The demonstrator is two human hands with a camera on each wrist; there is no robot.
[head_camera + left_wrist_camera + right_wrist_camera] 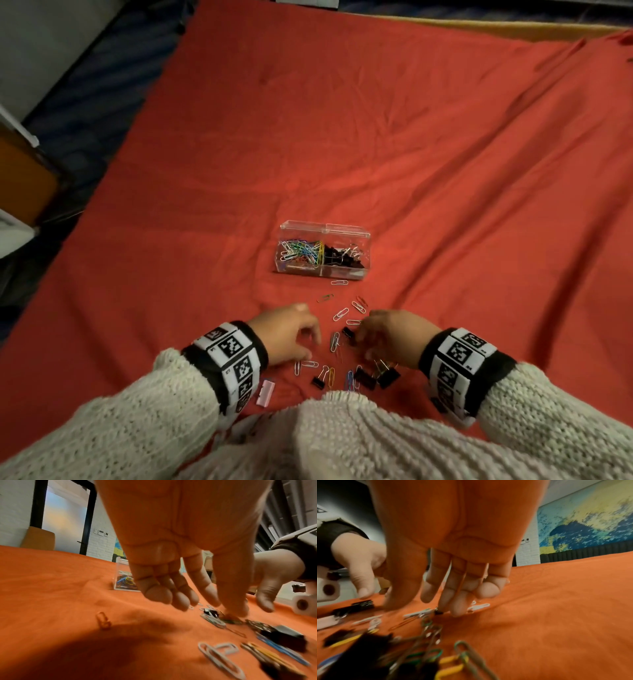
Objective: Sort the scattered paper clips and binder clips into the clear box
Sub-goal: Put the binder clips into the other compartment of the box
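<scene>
Head view: a clear box (322, 250) sits mid-way on a red bedsheet (411, 154), coloured paper clips in its left compartment, black binder clips in its right; wide bare cloth surrounds it out to the bed's edges. Nearer the person, loose paper clips (340, 313) and binder clips (387, 375) lie scattered between the left hand (291, 334) and right hand (390, 335), with a pink clip (266, 391) by the left sleeve. Left wrist view: the left hand's fingers (157, 595) hang relaxed, empty, above the cloth; a doorway and brick wall show behind. Right wrist view: right fingertips (457, 607) touch a small black binder clip (438, 612); whether they grip it is unclear. A blue-and-yellow mural (583, 517) fills the far wall.
</scene>
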